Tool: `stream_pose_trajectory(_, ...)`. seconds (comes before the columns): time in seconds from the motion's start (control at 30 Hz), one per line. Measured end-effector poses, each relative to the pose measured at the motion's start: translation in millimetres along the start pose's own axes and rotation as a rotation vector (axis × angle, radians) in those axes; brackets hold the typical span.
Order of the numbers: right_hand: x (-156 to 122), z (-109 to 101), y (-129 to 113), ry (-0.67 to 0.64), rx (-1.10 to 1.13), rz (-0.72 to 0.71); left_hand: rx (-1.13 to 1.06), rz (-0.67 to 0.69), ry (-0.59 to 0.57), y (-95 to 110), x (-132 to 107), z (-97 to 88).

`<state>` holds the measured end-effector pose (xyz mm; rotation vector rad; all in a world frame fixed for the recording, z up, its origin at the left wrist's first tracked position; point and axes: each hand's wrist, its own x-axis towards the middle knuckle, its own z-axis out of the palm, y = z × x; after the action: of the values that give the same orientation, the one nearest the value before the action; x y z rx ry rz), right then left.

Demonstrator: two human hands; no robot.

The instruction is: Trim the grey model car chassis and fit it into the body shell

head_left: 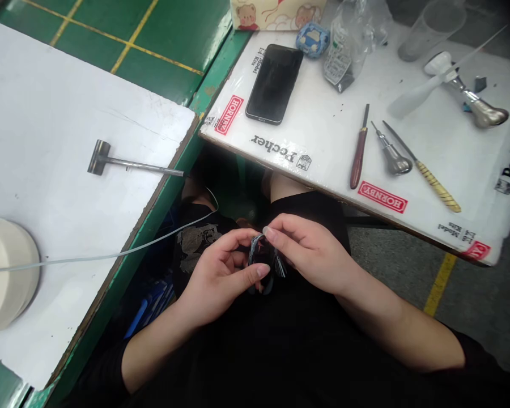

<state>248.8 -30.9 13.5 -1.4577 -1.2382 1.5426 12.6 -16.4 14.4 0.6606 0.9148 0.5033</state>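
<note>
Over my lap I hold a small, glossy dark curved part (pixel 280 267) whose exact kind I cannot make out against my black clothing. My left hand (pixel 225 269) grips it from the left, thumb stretched along its lower side and fingers curled behind. From the right, the thumb and forefinger of my right hand (pixel 308 249) pinch its upper edge. The fingers partly hide the part.
At right, a white-covered table bears a phone (pixel 274 84), a red-handled tool (pixel 359 150), a metal-handled pointed tool (pixel 393 153), a yellow-handled file (pixel 429 173) and a plastic bag (pixel 348 48). A metal T-shaped tool (pixel 131 164) and cable (pixel 153 241) lie left.
</note>
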Motion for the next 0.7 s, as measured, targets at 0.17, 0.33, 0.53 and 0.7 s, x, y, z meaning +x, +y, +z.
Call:
stream_pose_trajectory(0.17,-1.9,-0.7,9.8,-0.027,0.172,-0.038,-0.152,0.019,0.026,4.8,0.9,1.2)
stream_pose_trajectory(0.33,-2.0,1.6,18.0,0.021,0.06,-0.123,-0.314,-0.052,0.031,10.5,2.0,-1.1)
stream_pose_trajectory(0.53,-1.0,5.2,19.9,-0.016,0.196,-0.127,-0.356,-0.085,0.014,8.9,2.9,-2.4)
stream_pose_trajectory(0.7,0.0,5.4,17.9,0.003,0.131,-0.151,-0.346,-0.08,0.034,9.4,2.2,-4.1)
